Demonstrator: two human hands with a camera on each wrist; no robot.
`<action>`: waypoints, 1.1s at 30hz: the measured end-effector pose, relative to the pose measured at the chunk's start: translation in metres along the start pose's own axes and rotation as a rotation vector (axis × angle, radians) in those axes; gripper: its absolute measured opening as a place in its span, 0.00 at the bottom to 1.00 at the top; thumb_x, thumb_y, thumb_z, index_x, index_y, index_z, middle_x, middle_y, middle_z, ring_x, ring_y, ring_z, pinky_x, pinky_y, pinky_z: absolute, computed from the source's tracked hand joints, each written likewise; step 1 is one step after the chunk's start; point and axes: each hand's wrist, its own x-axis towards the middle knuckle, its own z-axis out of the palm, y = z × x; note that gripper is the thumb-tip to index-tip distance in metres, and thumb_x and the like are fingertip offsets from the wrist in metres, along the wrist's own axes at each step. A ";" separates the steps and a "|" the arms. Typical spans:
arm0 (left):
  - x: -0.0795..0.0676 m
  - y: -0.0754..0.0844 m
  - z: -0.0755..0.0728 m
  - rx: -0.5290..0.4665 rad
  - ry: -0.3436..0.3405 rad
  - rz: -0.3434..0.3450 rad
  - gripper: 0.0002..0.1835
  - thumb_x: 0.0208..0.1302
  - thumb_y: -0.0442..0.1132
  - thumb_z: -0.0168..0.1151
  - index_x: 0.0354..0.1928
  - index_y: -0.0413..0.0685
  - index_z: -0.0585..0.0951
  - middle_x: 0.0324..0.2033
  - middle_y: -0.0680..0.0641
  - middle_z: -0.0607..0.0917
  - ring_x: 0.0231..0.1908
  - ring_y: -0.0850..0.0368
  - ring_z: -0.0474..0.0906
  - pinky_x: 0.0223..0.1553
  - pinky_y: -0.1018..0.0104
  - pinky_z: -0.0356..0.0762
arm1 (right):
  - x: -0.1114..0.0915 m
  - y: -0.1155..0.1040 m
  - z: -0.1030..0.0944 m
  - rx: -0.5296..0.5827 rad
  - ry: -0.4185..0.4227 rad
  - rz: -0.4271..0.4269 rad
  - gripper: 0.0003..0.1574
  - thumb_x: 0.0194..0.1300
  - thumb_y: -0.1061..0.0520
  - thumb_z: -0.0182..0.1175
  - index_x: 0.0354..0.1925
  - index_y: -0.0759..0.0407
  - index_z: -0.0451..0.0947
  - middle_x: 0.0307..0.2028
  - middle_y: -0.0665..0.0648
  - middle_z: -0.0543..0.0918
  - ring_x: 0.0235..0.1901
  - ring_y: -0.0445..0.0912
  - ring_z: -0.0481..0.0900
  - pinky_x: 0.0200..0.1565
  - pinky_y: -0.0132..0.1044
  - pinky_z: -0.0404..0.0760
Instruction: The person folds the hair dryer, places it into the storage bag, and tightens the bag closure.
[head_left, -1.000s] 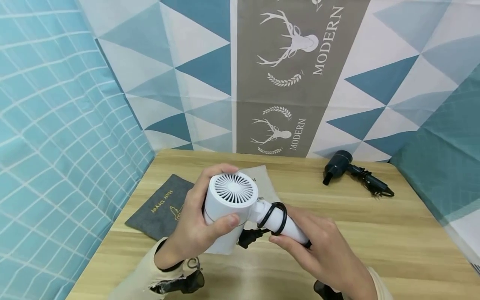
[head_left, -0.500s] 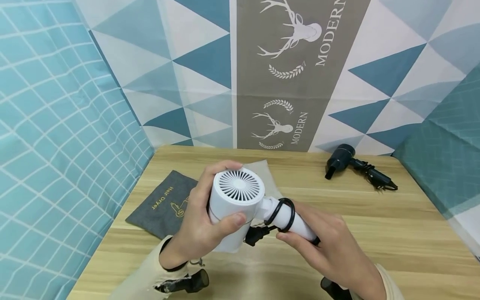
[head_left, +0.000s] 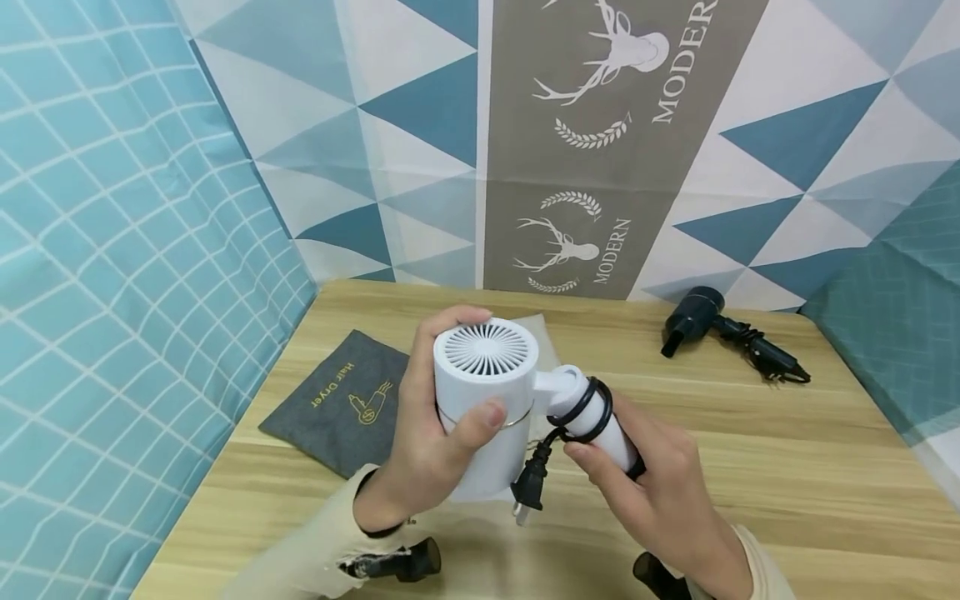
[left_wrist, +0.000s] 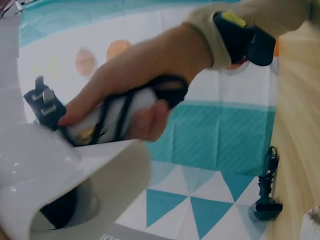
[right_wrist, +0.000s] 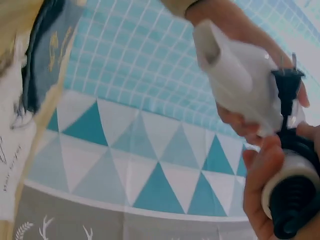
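A white hair dryer (head_left: 487, 446) is held above the table, its round vented end facing up in the head view. My left hand (head_left: 423, 442) grips the dryer's barrel, with the thumb across the front. Around the hinged handle (head_left: 609, 433) curl the fingers of my right hand (head_left: 663, 483). A black cord (head_left: 594, 410) is wound about that handle. Its two-pin plug (head_left: 529, 485) dangles between barrel and handle. In the left wrist view, the nozzle (left_wrist: 100, 185) is near the camera and my right hand (left_wrist: 150, 62) holds the handle beyond it.
A grey pouch (head_left: 341, 400) printed "Hair Dryer" lies on the wooden table (head_left: 750, 467) at the left. Behind the white dryer, a pale pouch (head_left: 545, 337) is partly hidden. A black hair dryer (head_left: 693, 317) with its cord wrapped lies at the back right, near the patterned backdrop.
The barrel has tipped more upright and shifted slightly right in the head view. The handle's hinge now shows more plainly, and the plug has swung down. Both hands keep their hold.
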 end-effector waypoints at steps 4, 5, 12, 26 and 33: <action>0.002 0.003 -0.002 0.002 -0.033 -0.069 0.32 0.58 0.51 0.56 0.55 0.36 0.60 0.41 0.41 0.74 0.34 0.51 0.76 0.28 0.59 0.77 | 0.003 -0.001 0.001 0.024 0.003 0.009 0.21 0.51 0.62 0.65 0.46 0.63 0.74 0.23 0.46 0.76 0.18 0.31 0.70 0.18 0.20 0.68; 0.003 0.005 -0.003 0.001 -0.047 -0.092 0.32 0.58 0.51 0.56 0.55 0.37 0.60 0.42 0.42 0.74 0.34 0.51 0.76 0.28 0.59 0.78 | 0.003 -0.002 0.000 0.032 -0.003 0.018 0.22 0.51 0.62 0.65 0.46 0.62 0.74 0.22 0.46 0.75 0.17 0.30 0.70 0.18 0.20 0.68; 0.011 0.012 -0.009 -0.041 -0.112 -0.144 0.32 0.57 0.51 0.59 0.54 0.35 0.62 0.49 0.42 0.71 0.41 0.48 0.74 0.35 0.56 0.77 | 0.003 0.000 -0.007 0.011 -0.022 0.042 0.26 0.46 0.65 0.68 0.46 0.61 0.75 0.26 0.47 0.78 0.19 0.32 0.71 0.20 0.22 0.69; 0.004 0.005 -0.006 -0.074 0.007 0.008 0.17 0.58 0.43 0.56 0.35 0.33 0.68 0.36 0.34 0.76 0.29 0.49 0.79 0.22 0.60 0.77 | -0.005 0.005 0.006 -0.009 -0.095 0.059 0.24 0.48 0.59 0.68 0.45 0.55 0.72 0.28 0.43 0.75 0.21 0.32 0.69 0.20 0.20 0.67; 0.003 0.005 -0.005 -0.132 0.019 0.032 0.14 0.57 0.37 0.54 0.34 0.31 0.67 0.35 0.31 0.75 0.27 0.45 0.80 0.23 0.58 0.78 | -0.004 0.003 0.005 -0.019 -0.118 0.063 0.25 0.49 0.58 0.67 0.47 0.54 0.71 0.30 0.43 0.76 0.22 0.32 0.70 0.22 0.20 0.68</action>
